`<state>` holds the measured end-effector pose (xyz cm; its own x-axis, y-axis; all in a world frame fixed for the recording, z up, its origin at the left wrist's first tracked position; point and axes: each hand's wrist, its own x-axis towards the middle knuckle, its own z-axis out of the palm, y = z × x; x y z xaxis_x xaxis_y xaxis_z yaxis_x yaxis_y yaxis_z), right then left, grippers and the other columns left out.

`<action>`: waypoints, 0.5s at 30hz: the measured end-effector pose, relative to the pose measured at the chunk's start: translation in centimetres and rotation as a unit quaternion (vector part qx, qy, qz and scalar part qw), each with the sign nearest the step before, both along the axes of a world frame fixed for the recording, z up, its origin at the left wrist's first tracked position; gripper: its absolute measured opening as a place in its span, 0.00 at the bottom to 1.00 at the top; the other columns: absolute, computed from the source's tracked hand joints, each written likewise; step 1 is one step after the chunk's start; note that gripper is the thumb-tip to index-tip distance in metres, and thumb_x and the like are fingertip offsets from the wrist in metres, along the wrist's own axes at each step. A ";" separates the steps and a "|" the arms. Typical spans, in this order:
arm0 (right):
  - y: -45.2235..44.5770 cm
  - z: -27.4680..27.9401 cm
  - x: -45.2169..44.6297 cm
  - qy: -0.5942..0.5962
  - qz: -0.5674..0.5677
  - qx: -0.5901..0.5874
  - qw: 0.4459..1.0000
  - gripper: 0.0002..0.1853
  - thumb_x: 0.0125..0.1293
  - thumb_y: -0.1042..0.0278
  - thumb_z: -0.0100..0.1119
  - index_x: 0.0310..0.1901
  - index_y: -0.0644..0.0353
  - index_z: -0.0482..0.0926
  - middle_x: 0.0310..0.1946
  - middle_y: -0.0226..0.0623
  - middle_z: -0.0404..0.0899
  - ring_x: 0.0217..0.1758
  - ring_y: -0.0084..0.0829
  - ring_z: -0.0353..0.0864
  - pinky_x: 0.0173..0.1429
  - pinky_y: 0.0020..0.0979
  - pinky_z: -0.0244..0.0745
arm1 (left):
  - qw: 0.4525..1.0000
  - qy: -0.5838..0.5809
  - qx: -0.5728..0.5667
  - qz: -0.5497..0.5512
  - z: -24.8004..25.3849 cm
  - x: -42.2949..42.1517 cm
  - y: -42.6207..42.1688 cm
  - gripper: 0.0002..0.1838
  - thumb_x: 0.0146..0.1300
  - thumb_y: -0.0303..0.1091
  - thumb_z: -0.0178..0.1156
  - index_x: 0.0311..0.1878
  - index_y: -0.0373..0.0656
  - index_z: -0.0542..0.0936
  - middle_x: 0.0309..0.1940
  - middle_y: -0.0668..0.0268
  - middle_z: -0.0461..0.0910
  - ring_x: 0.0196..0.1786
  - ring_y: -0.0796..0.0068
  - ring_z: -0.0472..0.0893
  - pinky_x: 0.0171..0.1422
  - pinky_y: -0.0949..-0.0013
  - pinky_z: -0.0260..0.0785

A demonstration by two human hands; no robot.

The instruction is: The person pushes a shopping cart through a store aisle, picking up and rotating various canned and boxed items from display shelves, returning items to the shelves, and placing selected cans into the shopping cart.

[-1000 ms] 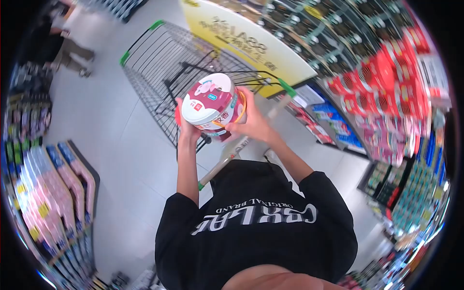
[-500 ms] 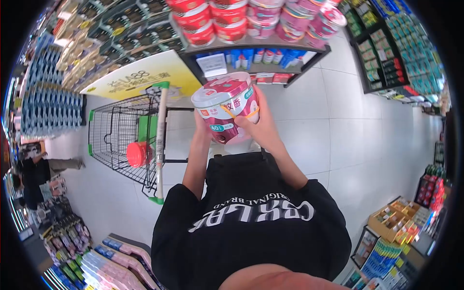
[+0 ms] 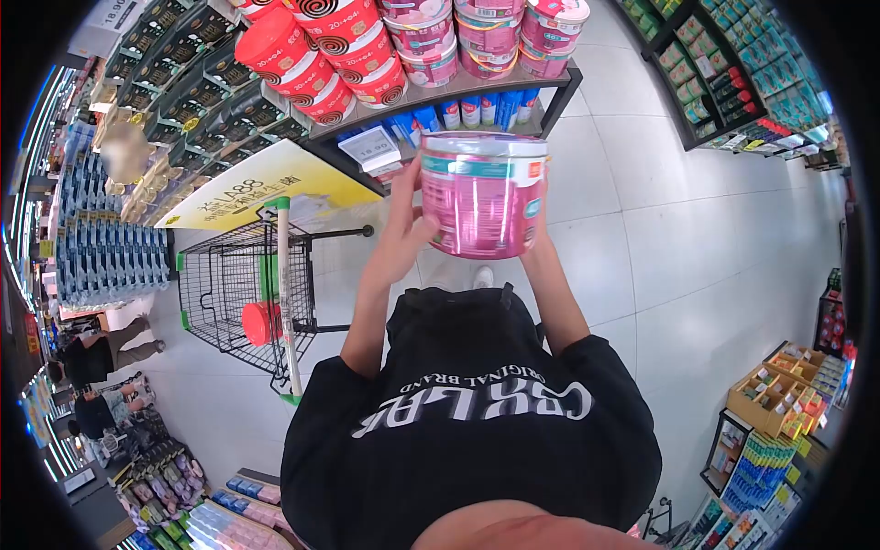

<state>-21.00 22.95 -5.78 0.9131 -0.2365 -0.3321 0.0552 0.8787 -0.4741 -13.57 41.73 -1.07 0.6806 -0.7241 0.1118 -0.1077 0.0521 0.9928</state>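
Note:
A pink tub of mosquito coils point(image 3: 481, 206) with a clear, shiny lid is held up in front of my chest, its back panel of small print facing me. My left hand point(image 3: 403, 231) grips its left side, the thumb pressed on the lower wall. At the tub's right side is my right hand point(image 3: 541, 227), its fingers mostly hidden behind the tub. More pink tubs point(image 3: 486, 41) and red tubs with coil pictures point(image 3: 353, 46) are stacked on the shelf point(image 3: 440, 94) just beyond.
A black wire shopping cart point(image 3: 234, 284) with green corners stands at my left, a round red container point(image 3: 261, 323) inside. A yellow sign point(image 3: 243, 192) leans by the shelf. Two people are at the far left. Stocked shelves point(image 3: 724, 82) line the right; a cardboard display point(image 3: 765, 399) stands lower right.
The tub has been turned, from its front label to its back panel, and has shifted right. My left hand's thumb now shows on its side. The shelf and cart have shifted in view.

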 end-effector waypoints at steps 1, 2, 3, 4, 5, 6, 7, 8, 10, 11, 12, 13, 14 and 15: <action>-0.3 0.3 0.7 0.017 -0.006 0.024 1.000 0.43 0.67 0.26 0.35 0.70 0.56 0.59 0.65 0.42 0.68 0.65 0.36 0.71 0.68 0.43 0.68 | 1.000 -0.023 0.013 0.005 0.7 -0.4 -0.3 0.47 0.63 0.51 0.59 0.76 0.40 0.46 0.70 0.55 0.52 0.73 0.62 0.54 0.74 0.56 0.52; -0.4 0.4 1.3 0.020 -0.012 0.050 0.998 0.43 0.67 0.26 0.35 0.70 0.56 0.59 0.65 0.42 0.68 0.65 0.36 0.71 0.67 0.43 0.68 | 0.999 -0.041 0.021 0.017 1.1 -0.7 -0.7 0.48 0.61 0.48 0.61 0.76 0.40 0.46 0.69 0.54 0.51 0.73 0.61 0.54 0.74 0.55 0.52; -0.5 0.4 1.9 -0.005 -0.007 0.078 0.997 0.43 0.67 0.26 0.35 0.70 0.56 0.59 0.65 0.42 0.68 0.65 0.37 0.71 0.67 0.43 0.68 | 0.997 -0.059 0.026 0.030 1.5 -0.8 -1.2 0.49 0.59 0.46 0.63 0.76 0.40 0.46 0.69 0.53 0.51 0.73 0.61 0.53 0.73 0.55 0.52; -0.7 0.2 2.4 -0.025 0.000 0.107 0.994 0.43 0.67 0.26 0.35 0.70 0.56 0.59 0.65 0.42 0.68 0.65 0.37 0.71 0.67 0.43 0.68 | 0.996 -0.075 0.030 0.043 1.8 -0.7 -1.7 0.50 0.57 0.43 0.65 0.76 0.39 0.46 0.69 0.52 0.50 0.73 0.60 0.53 0.73 0.54 0.53; -0.8 0.0 3.0 -0.043 0.007 0.128 0.991 0.43 0.67 0.26 0.34 0.70 0.56 0.59 0.65 0.42 0.68 0.65 0.37 0.71 0.67 0.43 0.68 | 0.997 -0.058 0.017 0.050 2.2 -0.3 -2.2 0.50 0.57 0.42 0.66 0.75 0.39 0.46 0.69 0.51 0.51 0.73 0.59 0.54 0.73 0.54 0.53; -1.0 -0.2 3.6 -0.053 0.014 0.138 0.989 0.43 0.67 0.26 0.34 0.70 0.56 0.59 0.65 0.42 0.68 0.65 0.37 0.71 0.67 0.43 0.68 | 0.998 -0.039 0.002 0.057 2.4 0.2 -2.6 0.50 0.57 0.41 0.66 0.75 0.39 0.47 0.69 0.51 0.51 0.73 0.59 0.54 0.73 0.55 0.53; -1.2 -0.3 4.3 -0.058 0.013 0.141 0.988 0.43 0.67 0.26 0.34 0.70 0.56 0.59 0.65 0.42 0.68 0.65 0.37 0.71 0.67 0.43 0.68 | 0.998 -0.018 -0.009 0.063 2.4 0.8 -2.9 0.50 0.56 0.41 0.66 0.75 0.38 0.47 0.68 0.50 0.52 0.73 0.58 0.54 0.73 0.55 0.54; -1.5 -0.3 4.9 -0.060 0.013 0.144 0.988 0.43 0.67 0.26 0.34 0.70 0.56 0.59 0.65 0.42 0.68 0.65 0.37 0.71 0.67 0.43 0.68 | 0.997 -0.035 -0.001 0.065 2.0 1.6 -2.9 0.51 0.55 0.41 0.68 0.75 0.38 0.47 0.68 0.50 0.53 0.72 0.57 0.55 0.73 0.56 0.54; -2.1 -0.2 6.3 -0.045 -0.003 0.067 0.997 0.43 0.67 0.26 0.34 0.70 0.56 0.60 0.65 0.42 0.68 0.65 0.38 0.71 0.67 0.44 0.68 | 0.995 -0.074 0.012 0.067 0.7 3.8 -3.0 0.54 0.51 0.42 0.71 0.74 0.37 0.48 0.68 0.49 0.54 0.71 0.56 0.58 0.72 0.57 0.55; -2.2 0.1 6.7 -0.035 -0.014 0.006 0.999 0.43 0.67 0.26 0.34 0.70 0.56 0.60 0.65 0.42 0.68 0.65 0.38 0.71 0.67 0.44 0.68 | 0.995 -0.069 -0.002 0.077 0.7 5.0 -3.4 0.56 0.49 0.43 0.72 0.74 0.36 0.47 0.68 0.49 0.55 0.71 0.57 0.59 0.72 0.57 0.56; -2.2 0.4 7.0 -0.027 -0.020 -0.099 0.995 0.46 0.64 0.27 0.45 0.72 0.58 0.55 0.67 0.42 0.65 0.69 0.37 0.66 0.71 0.42 0.62 | 0.994 -0.062 -0.015 0.087 0.6 6.0 -3.7 0.57 0.47 0.43 0.74 0.73 0.36 0.47 0.67 0.50 0.56 0.70 0.57 0.60 0.72 0.58 0.56; -2.3 0.5 7.4 -0.037 -0.024 -0.205 0.978 0.48 0.61 0.29 0.52 0.72 0.58 0.53 0.68 0.41 0.62 0.71 0.37 0.63 0.72 0.42 0.60 | 0.994 -0.053 -0.026 0.096 0.5 6.8 -4.0 0.59 0.45 0.44 0.76 0.73 0.36 0.47 0.67 0.50 0.57 0.70 0.58 0.62 0.72 0.58 0.56; -2.4 0.7 7.9 -0.046 -0.027 -0.307 0.950 0.52 0.58 0.31 0.58 0.73 0.58 0.50 0.69 0.41 0.60 0.72 0.36 0.60 0.73 0.41 0.58 | 0.994 0.015 -0.044 0.099 0.8 8.1 -4.6 0.65 0.40 0.48 0.79 0.73 0.36 0.45 0.67 0.51 0.58 0.69 0.60 0.64 0.71 0.59 0.59; -2.6 0.9 8.5 -0.056 -0.030 -0.406 0.912 0.56 0.55 0.33 0.64 0.74 0.58 0.47 0.71 0.41 0.57 0.74 0.35 0.57 0.74 0.41 0.56 | 0.993 0.046 -0.064 0.087 0.2 9.3 -4.9 0.65 0.40 0.48 0.79 0.73 0.36 0.45 0.67 0.52 0.59 0.68 0.61 0.65 0.70 0.60 0.60</action>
